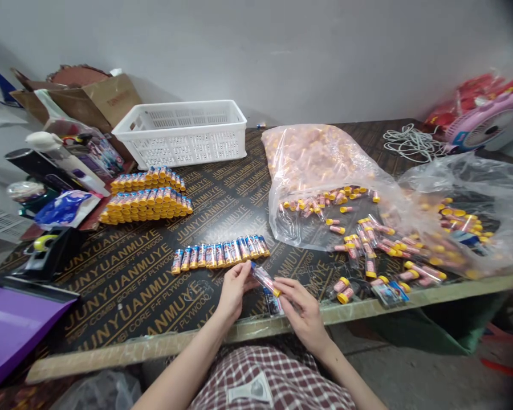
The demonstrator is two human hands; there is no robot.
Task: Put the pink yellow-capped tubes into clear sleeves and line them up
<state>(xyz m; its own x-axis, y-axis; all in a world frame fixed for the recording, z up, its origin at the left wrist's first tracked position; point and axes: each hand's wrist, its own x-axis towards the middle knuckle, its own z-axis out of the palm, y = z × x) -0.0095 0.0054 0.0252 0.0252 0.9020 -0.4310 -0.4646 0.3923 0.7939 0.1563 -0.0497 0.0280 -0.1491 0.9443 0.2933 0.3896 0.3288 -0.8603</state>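
Yellow-ended, one tube [264, 279] sits pinched in left hand [234, 291] and right hand [302, 311], grip narrow, one white basket [192, 147] beyond

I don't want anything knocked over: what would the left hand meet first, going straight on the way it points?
The left hand would probably meet the right end of the row of small tubes first, though depth is hard to judge.

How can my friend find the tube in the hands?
Find the dark table. At its near edge, the left hand and right hand hold one tube between them. Unlike the row of tubes just beyond, this one is held.
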